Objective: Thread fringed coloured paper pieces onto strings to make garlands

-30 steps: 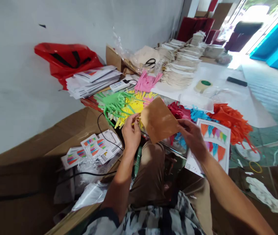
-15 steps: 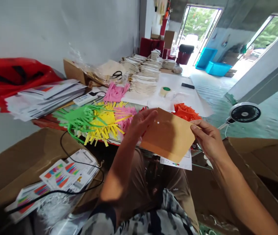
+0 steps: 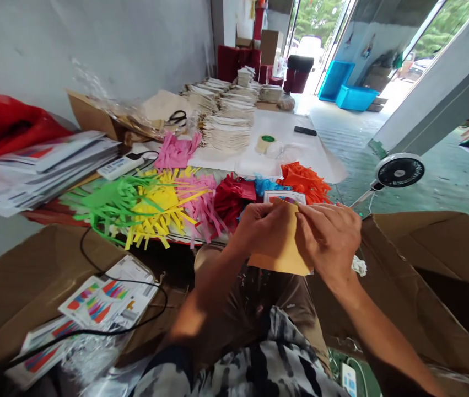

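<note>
Over my lap, both hands hold a tan kraft paper envelope. My left hand is closed on its left side near the top. At the upper right edge, my right hand pinches it with the thumb and fingers. A white printed card shows just behind the envelope's top. Beyond lie bundles of cut paper fringe: dark red, blue and orange. Pink fringe, yellow fringe and green fringe lie to the left.
Stacks of off-white paper pieces stand farther back, near a tape roll, scissors and a black phone-like object. A fan is at right. Cardboard boxes flank my lap; printed cards lie lower left.
The envelope has turned and now hangs more upright between my hands. My hands have come closer together at its top. More fringe and the white card show behind it.
</note>
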Tool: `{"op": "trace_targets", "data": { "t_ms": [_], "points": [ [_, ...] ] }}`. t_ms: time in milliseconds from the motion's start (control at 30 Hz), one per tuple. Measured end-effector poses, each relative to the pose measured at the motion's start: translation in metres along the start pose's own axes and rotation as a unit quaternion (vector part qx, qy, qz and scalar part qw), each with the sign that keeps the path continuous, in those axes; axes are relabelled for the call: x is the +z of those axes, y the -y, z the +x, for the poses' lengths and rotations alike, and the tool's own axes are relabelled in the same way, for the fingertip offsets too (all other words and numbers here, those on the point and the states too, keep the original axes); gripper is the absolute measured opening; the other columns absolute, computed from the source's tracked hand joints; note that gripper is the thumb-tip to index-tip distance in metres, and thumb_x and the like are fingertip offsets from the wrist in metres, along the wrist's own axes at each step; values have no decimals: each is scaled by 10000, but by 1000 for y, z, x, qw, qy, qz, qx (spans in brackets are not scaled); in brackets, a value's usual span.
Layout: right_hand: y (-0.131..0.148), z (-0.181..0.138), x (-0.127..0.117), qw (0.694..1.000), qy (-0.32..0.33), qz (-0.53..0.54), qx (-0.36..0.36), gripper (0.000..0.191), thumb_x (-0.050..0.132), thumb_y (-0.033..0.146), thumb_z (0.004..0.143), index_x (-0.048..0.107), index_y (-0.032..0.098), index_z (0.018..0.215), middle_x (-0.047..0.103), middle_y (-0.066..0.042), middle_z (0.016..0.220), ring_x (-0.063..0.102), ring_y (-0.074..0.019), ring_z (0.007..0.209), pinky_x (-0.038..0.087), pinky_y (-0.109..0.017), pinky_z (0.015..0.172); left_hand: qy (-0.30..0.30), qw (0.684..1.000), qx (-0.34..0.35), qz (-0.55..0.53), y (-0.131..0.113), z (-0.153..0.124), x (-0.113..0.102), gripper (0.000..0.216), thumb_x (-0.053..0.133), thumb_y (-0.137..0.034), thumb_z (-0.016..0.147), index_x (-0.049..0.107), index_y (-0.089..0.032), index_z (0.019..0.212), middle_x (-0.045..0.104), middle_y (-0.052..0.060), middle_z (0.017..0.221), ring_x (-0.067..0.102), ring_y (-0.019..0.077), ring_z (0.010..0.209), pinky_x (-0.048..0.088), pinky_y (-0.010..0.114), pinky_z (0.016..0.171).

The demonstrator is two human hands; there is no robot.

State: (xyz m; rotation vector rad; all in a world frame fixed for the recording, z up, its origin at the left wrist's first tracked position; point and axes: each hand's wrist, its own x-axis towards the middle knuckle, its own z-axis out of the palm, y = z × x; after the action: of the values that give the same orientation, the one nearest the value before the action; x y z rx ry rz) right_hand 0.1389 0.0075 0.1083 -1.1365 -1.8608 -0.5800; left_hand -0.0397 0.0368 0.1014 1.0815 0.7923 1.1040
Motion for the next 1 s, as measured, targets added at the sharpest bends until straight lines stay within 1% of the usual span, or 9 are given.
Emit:
{"op": "trace_targets", "data": {
  "t_ms": [233, 467, 567, 667, 733, 800, 867, 933, 1000],
  "points": [
    [-7, -12, 0, 999, -18, -16, -48, 329, 730, 138, 932, 717, 299, 1219, 829, -22, 1101, 776, -250, 1012, 449, -508, 1088, 4, 999, -28, -31, 1, 1, 3, 580, 854, -687, 713, 753, -118, 761, 682, 41, 707, 564, 118, 607, 396, 243, 561],
    [-11, -9, 11, 996, 1, 81, 41, 127, 751, 187, 933, 724, 256, 1035, 795, -60, 1125, 742, -263, 1054, 540, -468, 969, 18, 1000, -24, 3, 7, -1, -2, 559, 814, -682, 770, 778, -127, 822, 714, 45, 744, 587, 115, 617, 411, 240, 579],
    [-6, -7, 10, 993, 11, 116, -2, 168, 743, 142, 917, 714, 247, 1044, 775, -69, 1136, 723, -275, 1083, 528, -492, 999, -13, 999, -32, 14, 9, 5, -10, 565, 795, -696, 779, 775, -134, 832, 714, 43, 738, 599, 126, 612, 421, 243, 567],
    [1, -8, 3, 983, -6, 180, -20, 260, 737, 82, 889, 728, 258, 1079, 760, -60, 1138, 711, -267, 1102, 529, -492, 1021, -103, 994, 10, -24, 6, 28, -37, 558, 812, -692, 748, 759, -152, 876, 722, 40, 771, 637, 159, 659, 487, 269, 602],
    [2, -10, -3, 973, -40, 223, 43, 258, 748, 74, 880, 748, 264, 1056, 750, -58, 1128, 701, -256, 1085, 535, -488, 1012, -229, 969, 94, -24, -1, 52, -69, 506, 784, -654, 792, 726, -163, 898, 716, 32, 810, 642, 167, 716, 516, 280, 655],
    [1, -13, -6, 956, -56, 260, 123, 220, 760, 101, 885, 766, 271, 1024, 745, -51, 1095, 692, -248, 1065, 529, -493, 1014, -378, 911, 157, 51, -10, 79, -108, 405, 720, -565, 880, 689, -161, 880, 698, 30, 831, 635, 168, 778, 515, 272, 707],
    [-4, -18, -7, 939, -38, 291, 179, 164, 768, 153, 897, 774, 274, 1008, 739, -48, 1084, 683, -251, 1078, 514, -508, 1034, -498, 840, 141, 162, -19, 102, -146, 294, 627, -442, 963, 678, -153, 966, 706, 54, 920, 659, 190, 890, 535, 292, 809],
    [-10, -24, -5, 930, -9, 300, 210, 117, 779, 201, 900, 777, 269, 995, 734, -54, 1108, 670, -258, 1114, 493, -523, 1064, -531, 816, 121, 193, -26, 115, -175, 272, 650, -299, 933, 654, -127, 1145, 708, 111, 1088, 663, 238, 1046, 523, 355, 955],
    [-19, -31, -1, 921, 11, 302, 244, 89, 791, 236, 895, 775, 259, 980, 724, -64, 1145, 662, -261, 1146, 484, -524, 1082, -540, 808, 104, 212, -29, 117, -188, 441, 714, -191, 849, 610, -101, 1269, 662, 177, 1267, 603, 303, 1236, 453, 428, 1094]
  ]
}}
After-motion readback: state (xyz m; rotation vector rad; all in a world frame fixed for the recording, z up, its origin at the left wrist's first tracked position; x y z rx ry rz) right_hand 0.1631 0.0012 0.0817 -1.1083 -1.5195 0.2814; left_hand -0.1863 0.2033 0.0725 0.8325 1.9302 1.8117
